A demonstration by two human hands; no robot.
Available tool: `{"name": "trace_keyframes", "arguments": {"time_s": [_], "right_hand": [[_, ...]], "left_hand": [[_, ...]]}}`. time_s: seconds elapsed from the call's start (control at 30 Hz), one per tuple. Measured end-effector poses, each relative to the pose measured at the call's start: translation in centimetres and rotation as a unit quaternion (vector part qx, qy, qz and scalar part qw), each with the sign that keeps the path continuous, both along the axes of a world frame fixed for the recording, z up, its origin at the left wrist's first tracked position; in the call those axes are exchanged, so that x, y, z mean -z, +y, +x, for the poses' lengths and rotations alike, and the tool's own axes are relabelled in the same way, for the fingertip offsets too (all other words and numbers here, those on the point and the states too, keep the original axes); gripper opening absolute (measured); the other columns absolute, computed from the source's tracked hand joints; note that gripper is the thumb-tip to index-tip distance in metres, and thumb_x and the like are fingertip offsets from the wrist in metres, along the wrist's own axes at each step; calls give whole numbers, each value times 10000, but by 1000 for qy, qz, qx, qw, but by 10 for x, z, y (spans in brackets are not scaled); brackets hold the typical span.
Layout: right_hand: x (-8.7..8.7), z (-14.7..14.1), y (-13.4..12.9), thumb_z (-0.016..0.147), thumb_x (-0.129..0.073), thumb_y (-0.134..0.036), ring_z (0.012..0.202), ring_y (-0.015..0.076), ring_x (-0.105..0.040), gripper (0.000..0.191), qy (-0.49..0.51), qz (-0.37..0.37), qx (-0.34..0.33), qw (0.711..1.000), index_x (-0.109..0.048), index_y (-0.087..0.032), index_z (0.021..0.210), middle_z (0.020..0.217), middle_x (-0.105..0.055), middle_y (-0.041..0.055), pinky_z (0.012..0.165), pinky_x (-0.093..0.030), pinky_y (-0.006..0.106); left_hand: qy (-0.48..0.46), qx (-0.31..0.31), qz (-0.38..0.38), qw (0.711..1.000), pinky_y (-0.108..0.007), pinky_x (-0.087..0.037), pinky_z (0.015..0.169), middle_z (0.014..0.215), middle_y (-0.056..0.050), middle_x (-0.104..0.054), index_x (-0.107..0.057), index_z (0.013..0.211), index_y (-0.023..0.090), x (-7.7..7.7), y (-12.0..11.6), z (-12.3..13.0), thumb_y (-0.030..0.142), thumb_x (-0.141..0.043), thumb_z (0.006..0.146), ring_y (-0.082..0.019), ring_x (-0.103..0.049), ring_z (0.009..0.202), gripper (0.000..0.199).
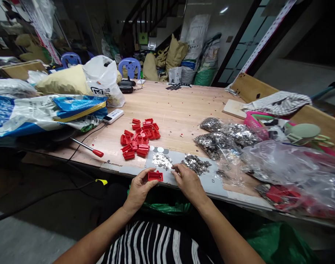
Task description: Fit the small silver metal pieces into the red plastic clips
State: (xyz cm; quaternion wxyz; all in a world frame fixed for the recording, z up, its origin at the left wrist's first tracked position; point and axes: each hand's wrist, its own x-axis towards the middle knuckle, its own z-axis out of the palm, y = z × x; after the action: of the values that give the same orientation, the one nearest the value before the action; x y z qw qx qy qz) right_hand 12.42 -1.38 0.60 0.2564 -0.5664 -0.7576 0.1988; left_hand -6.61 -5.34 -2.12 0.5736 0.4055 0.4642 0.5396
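One red casing (155, 176), open side up: I grip it in my left hand (139, 189) at the near edge of the desk (181, 106), and with my right hand (191, 182) pinch a thin dark implement (175, 168) near silver metal pieces (162, 161).

Piled casings (142, 140) left of bagged parts (209, 142)

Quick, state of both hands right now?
Left hand: closed, holding a small red box.
Right hand: pinched closed near the metal pieces; cannot tell what, if anything, it holds.
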Motion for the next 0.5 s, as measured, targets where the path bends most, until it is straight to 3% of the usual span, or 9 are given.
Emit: {"name": "trace_keyframes", "arguments": {"time_s": [0.07,0.17,0.37,0.5], "right_hand": [[4,-4,7,880,-502,-210,880,224,-619,152,-88,30,3,996,-603,-188,991,974,-664,94,775,-457,342],[9,-12,12,885,-517,-214,865,224,-622,129,-143,33,-3,989,-590,-190,988,970,-659,94,727,-453,317],[15,-19,15,885,-506,-193,807,211,-612,63,-153,29,8,988,-568,-201,886,903,-645,76,660,-416,293],[16,-15,16,888,-469,-199,769,205,-592,85,-122,30,8,992,-545,-200,848,859,-637,72,665,-406,300]], "left_hand": [[22,1,8,1000,-294,-461,899,1006,-53,-698,-644,1125,189,0,1,-2,267,-744,711,-192,-635,927,433],[52,2,27,998,-303,-456,907,1030,-55,-676,-638,1154,204,-1,1,-4,272,-720,738,-192,-622,938,429],[93,-26,71,993,-299,-450,899,1009,-54,-655,-688,1091,216,-6,0,-1,228,-745,701,-202,-600,932,395],[63,-21,50,997,-286,-460,887,1003,-46,-660,-662,1107,217,-6,1,1,205,-743,702,-187,-613,907,413]]}}
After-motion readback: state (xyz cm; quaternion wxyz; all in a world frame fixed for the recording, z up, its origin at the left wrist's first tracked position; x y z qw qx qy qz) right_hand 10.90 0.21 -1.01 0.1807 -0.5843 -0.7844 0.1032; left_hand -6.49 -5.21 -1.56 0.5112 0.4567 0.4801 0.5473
